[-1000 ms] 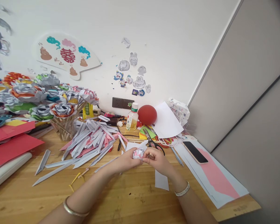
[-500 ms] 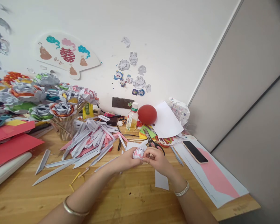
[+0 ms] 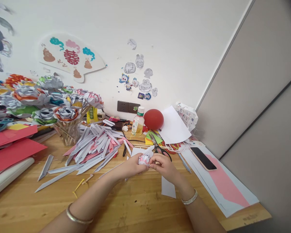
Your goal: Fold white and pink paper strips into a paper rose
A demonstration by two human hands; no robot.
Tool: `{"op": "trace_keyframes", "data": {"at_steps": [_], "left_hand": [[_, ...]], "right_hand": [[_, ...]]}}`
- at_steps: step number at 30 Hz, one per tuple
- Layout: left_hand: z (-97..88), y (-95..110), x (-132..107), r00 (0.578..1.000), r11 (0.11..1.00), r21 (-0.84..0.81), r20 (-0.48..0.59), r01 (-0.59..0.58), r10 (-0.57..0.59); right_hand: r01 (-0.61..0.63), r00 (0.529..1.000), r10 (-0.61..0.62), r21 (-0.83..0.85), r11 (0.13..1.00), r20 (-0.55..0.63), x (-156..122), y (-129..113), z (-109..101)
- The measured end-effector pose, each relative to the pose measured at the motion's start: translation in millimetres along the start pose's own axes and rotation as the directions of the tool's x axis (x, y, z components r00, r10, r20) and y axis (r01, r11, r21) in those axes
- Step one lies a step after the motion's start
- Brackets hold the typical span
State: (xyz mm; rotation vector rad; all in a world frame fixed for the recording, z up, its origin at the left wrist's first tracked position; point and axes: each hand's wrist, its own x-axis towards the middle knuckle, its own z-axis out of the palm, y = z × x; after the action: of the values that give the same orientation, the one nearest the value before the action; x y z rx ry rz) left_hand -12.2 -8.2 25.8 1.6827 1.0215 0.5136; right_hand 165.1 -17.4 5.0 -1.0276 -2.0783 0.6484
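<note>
Above the middle of the table (image 3: 106, 210), a small white-and-pink paper flower (image 3: 144, 159) sits between the two hands. It rests within the curl of the left hand (image 3: 134, 167), which is closed round its left side with the thumb along the near edge. The right hand (image 3: 163, 167) is nearly closed, its thumb and forefinger pinched on the flower's right edge; which fold they have hold of is too small to tell.

Just beyond the right hand lie black-handled scissors (image 3: 165, 153), partly hidden by it, and a white paper slip (image 3: 168, 188) lies on the near side, beneath its wrist. Left of the flower and farther off spreads a heap of folded paper strips (image 3: 94, 147), mostly white with some pink. At the far left, finished paper flowers (image 3: 42, 97) stand in a clear vase (image 3: 67, 132). On the far side, a bottle (image 3: 138, 123) stands upright beside a red ball (image 3: 154, 119). To the right, a phone (image 3: 203, 158) lies on white and pink sheets (image 3: 226, 187).
</note>
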Motion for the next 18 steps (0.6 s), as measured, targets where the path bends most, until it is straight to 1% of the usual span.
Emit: {"op": "trace_keyframes", "data": {"at_steps": [6,10,18], "left_hand": [[0.4,-2.0,0.2,1.000,1.000,0.014,-0.024,0.009,-0.008],[0.0,-1.1,-0.6,1.000,1.000,0.013,-0.015,0.024,-0.024],[0.1,-2.6,0.3,1.000,1.000,0.025,-0.022,0.005,-0.005]], "right_hand": [[-0.008,1.000,0.008,-0.010,1.000,0.008,0.1,-1.7,-0.9],[-0.004,1.000,0.004,-0.015,1.000,0.010,-0.3,-4.2,-1.9],[0.003,1.000,-0.003,-0.033,0.999,0.020,0.3,-4.7,-1.4]]}}
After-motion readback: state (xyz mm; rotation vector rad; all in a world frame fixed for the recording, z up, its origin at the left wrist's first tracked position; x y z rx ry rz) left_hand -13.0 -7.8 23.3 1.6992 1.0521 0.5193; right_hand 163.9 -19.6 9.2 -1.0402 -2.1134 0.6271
